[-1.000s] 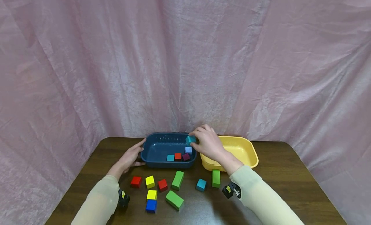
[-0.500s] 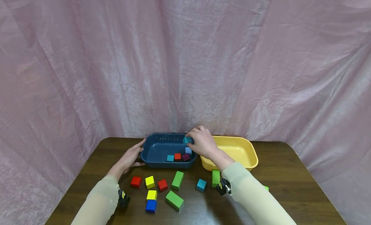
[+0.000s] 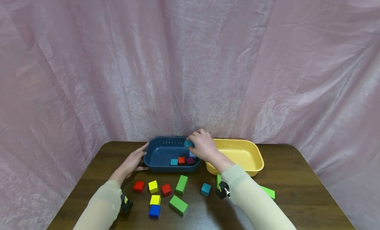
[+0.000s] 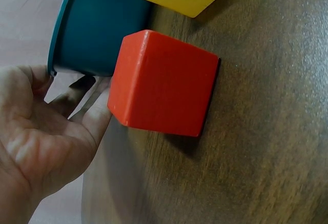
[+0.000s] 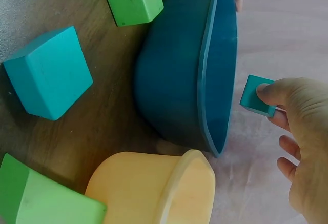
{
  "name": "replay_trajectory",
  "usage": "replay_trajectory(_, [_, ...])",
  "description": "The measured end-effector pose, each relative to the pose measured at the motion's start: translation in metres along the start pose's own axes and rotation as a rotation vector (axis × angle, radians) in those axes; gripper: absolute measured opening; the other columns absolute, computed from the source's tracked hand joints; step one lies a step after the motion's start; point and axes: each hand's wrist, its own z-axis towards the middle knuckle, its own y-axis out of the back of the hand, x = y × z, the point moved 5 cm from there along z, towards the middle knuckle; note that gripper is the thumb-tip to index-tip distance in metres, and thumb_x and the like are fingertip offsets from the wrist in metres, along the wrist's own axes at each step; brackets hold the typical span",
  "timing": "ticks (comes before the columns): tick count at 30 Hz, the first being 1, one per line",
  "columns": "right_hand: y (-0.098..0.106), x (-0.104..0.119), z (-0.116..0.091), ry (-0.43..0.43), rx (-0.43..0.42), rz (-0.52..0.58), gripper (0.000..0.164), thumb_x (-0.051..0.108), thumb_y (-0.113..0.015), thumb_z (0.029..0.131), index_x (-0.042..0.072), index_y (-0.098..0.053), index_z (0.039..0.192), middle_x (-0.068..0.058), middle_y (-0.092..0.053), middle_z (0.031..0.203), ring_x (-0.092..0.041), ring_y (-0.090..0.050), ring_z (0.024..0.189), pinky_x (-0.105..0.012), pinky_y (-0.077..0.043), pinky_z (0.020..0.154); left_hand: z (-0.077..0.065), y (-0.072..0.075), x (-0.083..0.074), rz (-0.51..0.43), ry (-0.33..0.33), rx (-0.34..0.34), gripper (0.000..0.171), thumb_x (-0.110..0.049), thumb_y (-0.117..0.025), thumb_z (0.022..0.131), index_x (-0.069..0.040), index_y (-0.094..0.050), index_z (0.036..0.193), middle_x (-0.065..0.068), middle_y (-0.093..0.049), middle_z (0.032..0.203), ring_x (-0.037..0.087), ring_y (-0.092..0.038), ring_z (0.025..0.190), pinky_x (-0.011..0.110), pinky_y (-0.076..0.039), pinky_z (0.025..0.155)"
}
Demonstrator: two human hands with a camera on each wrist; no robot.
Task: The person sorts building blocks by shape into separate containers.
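My right hand [image 3: 205,146] pinches a teal cube [image 5: 256,95] between thumb and fingers. In the right wrist view the cube hangs above the rim of the dark blue plastic basin [image 3: 173,169]. My left hand [image 3: 132,161] rests at the basin's left end, fingers spread along its outer wall and rim. Inside the basin's front right part lie another teal cube [image 3: 174,162], a red cube [image 3: 181,160], a purple cube [image 3: 190,161] and a pale blue cube [image 3: 192,155], partly behind my right hand. A red block [image 4: 166,85] stands close to my left hand in the left wrist view.
A yellow basin [image 3: 257,154] stands beside the blue one, partly behind my right forearm. Nearer on the wooden table [image 3: 302,197] lie yellow blocks [image 3: 153,186], a blue block [image 3: 154,211], a teal block [image 3: 205,189] and several green blocks [image 3: 178,205]. A pink curtain [image 3: 190,65] hangs behind.
My right hand has moved left with the teal cube, further over the blue basin. A green block behind the right forearm has come into view. The left hand stays where it was.
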Motion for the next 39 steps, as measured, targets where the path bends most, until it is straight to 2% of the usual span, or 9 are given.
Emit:
replay_trajectory(8, [-0.008,0.005,0.005,-0.018,0.030,-0.007,0.029,0.032,-0.079,0.090,0.023,-0.077,0.117,0.005,-0.070,0.116,-0.024,-0.051,0.119,-0.043,-0.044,0.098,0.002,0.002,0.003,0.000,0.001,-0.002,0.058,-0.020,-0.033,0.109,-0.026,-0.019,0.166,0.020,-0.017,0.168,0.046,-0.046,0.136,0.053,-0.057,0.091])
replay_trajectory(17, [-0.011,0.012,0.009,-0.037,0.052,-0.011,0.038,0.031,-0.079,0.090,0.021,-0.074,0.127,0.002,-0.068,0.124,-0.026,-0.051,0.121,-0.045,-0.042,0.102,0.000,0.003,0.002,-0.005,0.005,-0.007,0.059,-0.020,-0.033,0.109,-0.027,-0.019,0.166,0.020,-0.015,0.168,0.047,-0.045,0.136,0.053,-0.056,0.091])
replay_trajectory(25, [-0.010,0.011,0.004,-0.028,0.038,0.021,0.037,0.030,-0.079,0.090,0.021,-0.074,0.126,0.002,-0.069,0.125,-0.025,-0.051,0.119,-0.044,-0.044,0.098,-0.003,0.003,0.000,-0.015,0.001,-0.005,0.060,-0.019,-0.033,0.108,-0.026,-0.018,0.166,0.022,-0.013,0.168,0.048,-0.045,0.136,0.056,-0.055,0.092])
replay_trajectory(39, [0.010,0.011,-0.013,0.027,-0.047,0.037,0.038,0.032,-0.079,0.090,0.021,-0.074,0.126,0.001,-0.069,0.127,-0.026,-0.052,0.122,-0.046,-0.045,0.097,-0.003,0.005,0.000,-0.002,0.000,-0.013,0.059,-0.020,-0.033,0.109,-0.026,-0.019,0.166,0.021,-0.016,0.168,0.047,-0.047,0.134,0.056,-0.055,0.092])
